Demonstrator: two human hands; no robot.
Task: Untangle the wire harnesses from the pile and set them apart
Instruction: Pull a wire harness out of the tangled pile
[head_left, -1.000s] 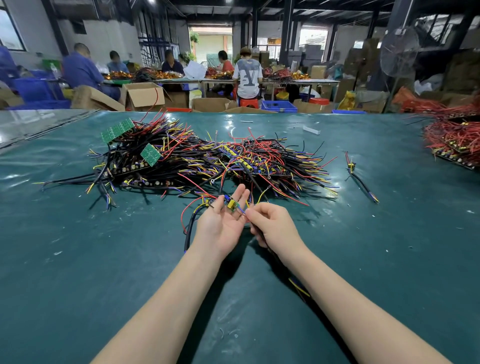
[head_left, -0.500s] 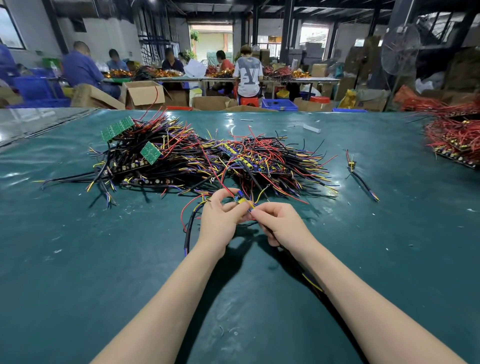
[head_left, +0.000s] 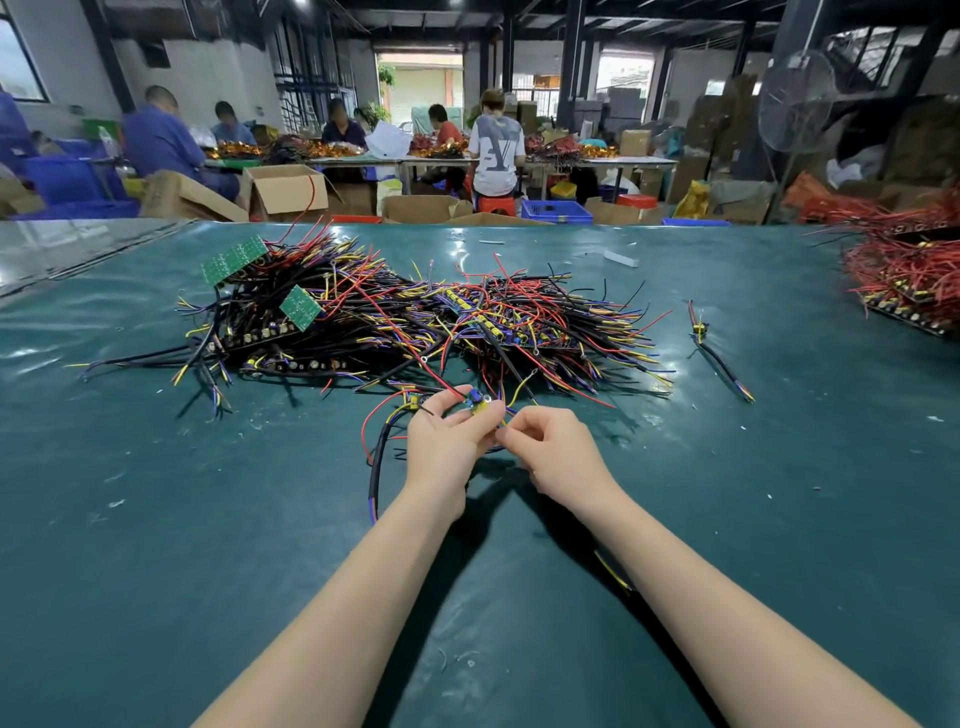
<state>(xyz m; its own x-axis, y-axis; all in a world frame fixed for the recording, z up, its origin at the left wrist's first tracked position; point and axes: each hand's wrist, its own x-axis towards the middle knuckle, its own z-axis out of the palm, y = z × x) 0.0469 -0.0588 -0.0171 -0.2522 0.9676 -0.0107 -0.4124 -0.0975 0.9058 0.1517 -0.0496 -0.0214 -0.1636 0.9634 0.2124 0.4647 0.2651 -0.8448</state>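
A big pile of tangled wire harnesses (head_left: 395, 322), black, red, yellow and blue with small boards, lies on the green table (head_left: 156, 519). At the pile's near edge my left hand (head_left: 447, 441) pinches a small blue and yellow board of one harness (head_left: 475, 404) between thumb and fingers. Its black cable (head_left: 375, 467) and red wire curve down to the left of that hand. My right hand (head_left: 556, 452) is beside it, fingers curled, pinching thin wires of the same harness. One separated harness (head_left: 719, 358) lies alone to the right of the pile.
A second heap of red-wired harnesses (head_left: 904, 275) sits at the table's right edge. Green circuit boards (head_left: 234, 260) stick out of the pile's left side. Beyond the far edge are cardboard boxes, blue crates and several people at other tables.
My left hand went from palm-up and open to fingers closed on the small board. Both hands moved slightly forward toward the pile.
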